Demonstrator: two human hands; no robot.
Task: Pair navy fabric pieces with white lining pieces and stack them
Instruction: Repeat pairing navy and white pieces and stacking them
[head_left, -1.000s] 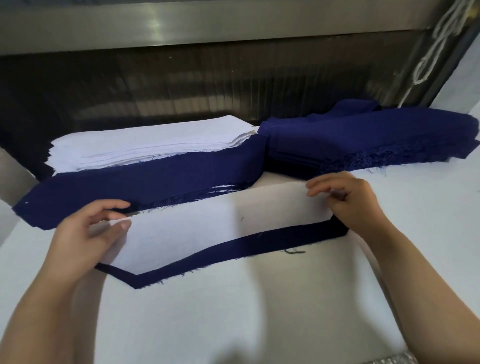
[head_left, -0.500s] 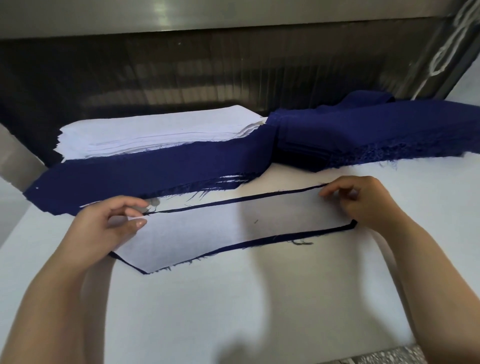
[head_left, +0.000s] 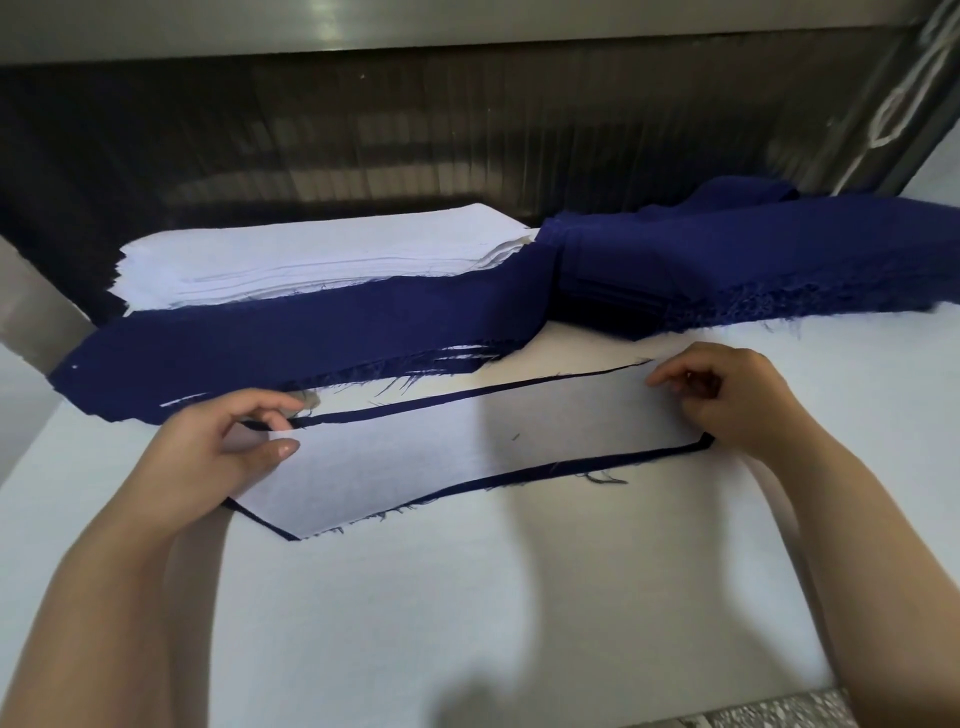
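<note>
A white lining piece (head_left: 467, 447) lies on a navy fabric piece (head_left: 571, 470), whose edges show as a thin dark border above and below it. My left hand (head_left: 208, 457) pinches the pair's left end between thumb and fingers. My right hand (head_left: 737, 400) pinches the right end with curled fingers. Behind them a stack of paired pieces, navy on top (head_left: 291, 348), stretches to the left. A pile of white lining (head_left: 322, 260) sits at the back left, and a pile of navy fabric (head_left: 753, 265) at the back right.
All of this rests on a white table (head_left: 519, 623), whose front edge shows at the bottom right over a speckled floor (head_left: 779, 712). A dark ribbed wall (head_left: 415, 135) and a metal ledge rise behind the piles. A white cord (head_left: 893, 109) hangs at the top right.
The white lining slid down over the navy piece, so the wide navy band below it shrank to a thin border and a thin navy edge now shows above. Both hands stayed at the ends.
</note>
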